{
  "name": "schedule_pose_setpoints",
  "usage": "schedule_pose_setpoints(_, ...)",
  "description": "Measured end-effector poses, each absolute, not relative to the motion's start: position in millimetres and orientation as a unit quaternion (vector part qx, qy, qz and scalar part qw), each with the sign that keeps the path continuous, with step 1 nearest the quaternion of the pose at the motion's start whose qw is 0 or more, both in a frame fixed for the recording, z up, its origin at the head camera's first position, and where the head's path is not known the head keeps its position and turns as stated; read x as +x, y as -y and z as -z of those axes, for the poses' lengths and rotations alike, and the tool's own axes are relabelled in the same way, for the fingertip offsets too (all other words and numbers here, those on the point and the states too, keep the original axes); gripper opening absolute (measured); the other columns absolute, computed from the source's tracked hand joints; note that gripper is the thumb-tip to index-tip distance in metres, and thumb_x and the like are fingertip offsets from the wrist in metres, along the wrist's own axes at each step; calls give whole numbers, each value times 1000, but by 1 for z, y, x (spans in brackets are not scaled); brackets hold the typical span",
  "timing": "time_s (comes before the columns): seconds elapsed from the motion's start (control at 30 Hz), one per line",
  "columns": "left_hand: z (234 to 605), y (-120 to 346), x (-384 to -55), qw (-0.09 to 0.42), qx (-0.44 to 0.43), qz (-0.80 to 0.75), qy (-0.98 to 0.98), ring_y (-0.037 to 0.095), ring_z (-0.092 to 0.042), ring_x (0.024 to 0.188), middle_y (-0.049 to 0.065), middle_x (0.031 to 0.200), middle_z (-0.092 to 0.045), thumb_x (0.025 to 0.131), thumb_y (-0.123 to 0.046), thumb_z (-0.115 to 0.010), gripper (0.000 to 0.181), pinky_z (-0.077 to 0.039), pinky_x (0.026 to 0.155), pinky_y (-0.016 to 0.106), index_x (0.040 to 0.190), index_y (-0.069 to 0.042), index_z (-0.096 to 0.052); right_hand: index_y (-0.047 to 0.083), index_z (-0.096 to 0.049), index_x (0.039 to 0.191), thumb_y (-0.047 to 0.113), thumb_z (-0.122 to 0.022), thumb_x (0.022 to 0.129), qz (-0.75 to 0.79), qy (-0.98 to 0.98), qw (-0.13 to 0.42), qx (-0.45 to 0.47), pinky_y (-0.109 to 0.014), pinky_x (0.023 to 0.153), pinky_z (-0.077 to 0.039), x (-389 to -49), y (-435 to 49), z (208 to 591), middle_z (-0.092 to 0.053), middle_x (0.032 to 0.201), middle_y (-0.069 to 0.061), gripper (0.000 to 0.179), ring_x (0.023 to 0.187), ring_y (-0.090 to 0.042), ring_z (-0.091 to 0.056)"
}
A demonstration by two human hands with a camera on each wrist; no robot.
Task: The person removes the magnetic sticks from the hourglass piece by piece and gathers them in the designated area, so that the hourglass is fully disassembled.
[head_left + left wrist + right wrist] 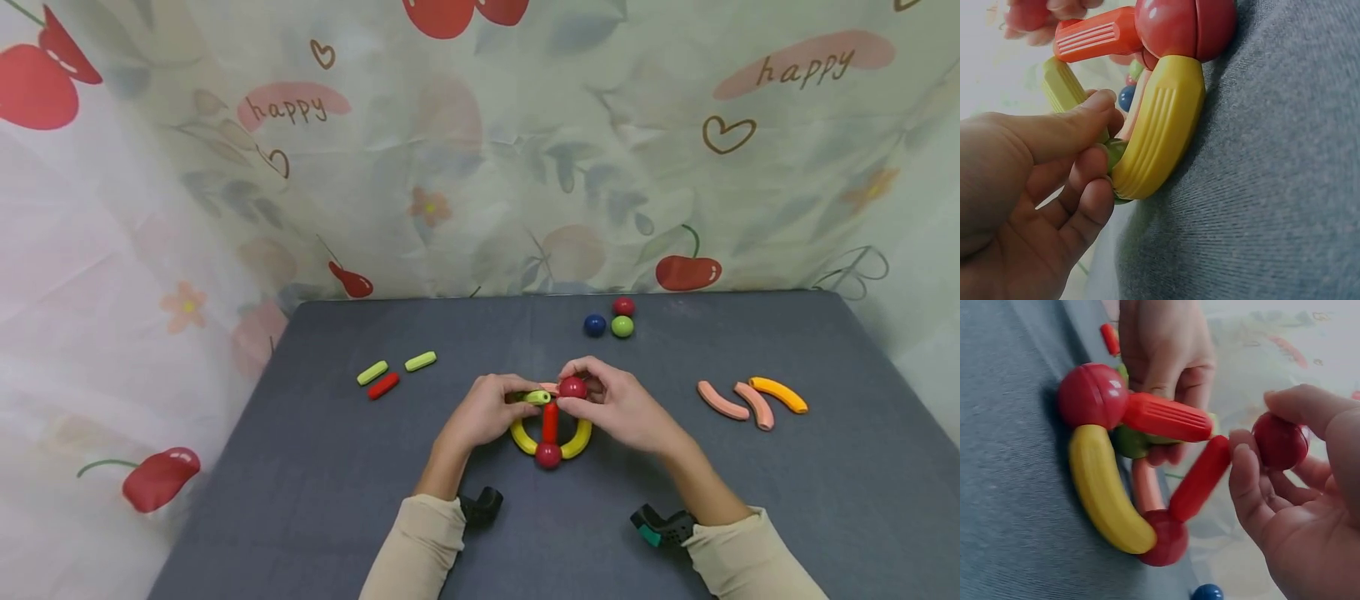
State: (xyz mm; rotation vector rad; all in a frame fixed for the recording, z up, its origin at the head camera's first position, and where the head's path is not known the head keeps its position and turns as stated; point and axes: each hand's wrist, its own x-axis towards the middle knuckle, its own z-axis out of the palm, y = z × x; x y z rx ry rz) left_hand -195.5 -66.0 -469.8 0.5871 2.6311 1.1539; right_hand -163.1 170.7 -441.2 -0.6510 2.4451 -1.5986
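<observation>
My left hand (486,410) pinches a light green rod (1063,87) between thumb and finger, by the green ball (1129,442) at its base. My right hand (622,407) holds a loose red ball (1280,442) in its fingertips, just apart from the rods' upper ends. A ring of yellow curved bars (577,439) and pink curved bars (1146,485) lies on the table, joined by balls. One red rod (1169,417) slants up from the near red ball (548,456), another red rod (1200,478) from the right red ball (1166,539). Both hands partly hide the ring's far side.
Loose green rods (421,361) and a red rod (384,386) lie at the left. Blue (595,325), red (623,307) and green balls (622,327) sit at the back. Pink curved bars (722,401) and an orange curved bar (780,395) lie at the right. A patterned cloth (480,192) hangs behind the table.
</observation>
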Motion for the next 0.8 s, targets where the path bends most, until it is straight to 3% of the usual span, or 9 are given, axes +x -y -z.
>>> schedule_pose_setpoints(0.13, 470, 67, -195, 107, 200, -397, -889, 11, -59, 80, -2, 107, -76, 91, -22, -78, 27, -52, 71, 22, 118, -22, -78, 15, -64, 126, 23, -73, 96, 497, -844, -14, -199, -22, 73, -55, -169, -183, 434, -61, 113, -5, 33, 87, -19, -62)
schedule_pose_setpoints(0.23, 471, 68, -195, 113, 205, -401, -886, 11, -57, 77, -2, 106, -75, 91, -22, -78, 28, -50, 68, 21, 119, -22, -77, 11, -64, 131, 21, -74, 95, 427, -885, -100, -156, -21, 69, -49, -187, -201, 427, -57, 114, -11, 38, 87, -22, -59)
schedule_pose_setpoints(0.3, 471, 69, -195, 116, 204, -404, -884, 11, -57, 76, -2, 105, -74, 91, -23, -78, 28, -49, 66, 21, 119, -23, -77, 6, -62, 134, 21, -73, 96, 388, -907, -128, -104, -24, 69, -48, -205, -214, 425, -58, 115, -17, 43, 89, -27, -60)
schedule_pose_setpoints(0.53, 469, 73, -196, 120, 214, -403, -882, 10, -58, 78, -5, 109, -72, 91, -21, -78, 32, -50, 68, 21, 123, -25, -75, -9, -59, 133, 15, -70, 96, 320, -942, -98, 13, -56, 88, -48, -268, -246, 446, -60, 125, -33, 46, 109, -45, -55)
schedule_pose_setpoints(0.7, 468, 77, -196, 116, 214, -416, -876, 7, -61, 79, -6, 113, -71, 92, -20, -77, 30, -53, 71, 20, 121, -27, -76, -8, -58, 136, 15, -67, 97, 293, -953, -71, 33, -61, 100, -45, -284, -250, 465, -61, 127, -33, 46, 117, -48, -56)
schedule_pose_setpoints(0.8, 470, 75, -196, 113, 208, -423, -875, 6, -63, 81, -7, 113, -70, 91, -20, -78, 29, -54, 72, 20, 119, -26, -77, -8, -52, 141, 16, -66, 98, 294, -953, -65, 43, -63, 106, -40, -282, -251, 465, -51, 137, -35, 51, 125, -51, -48)
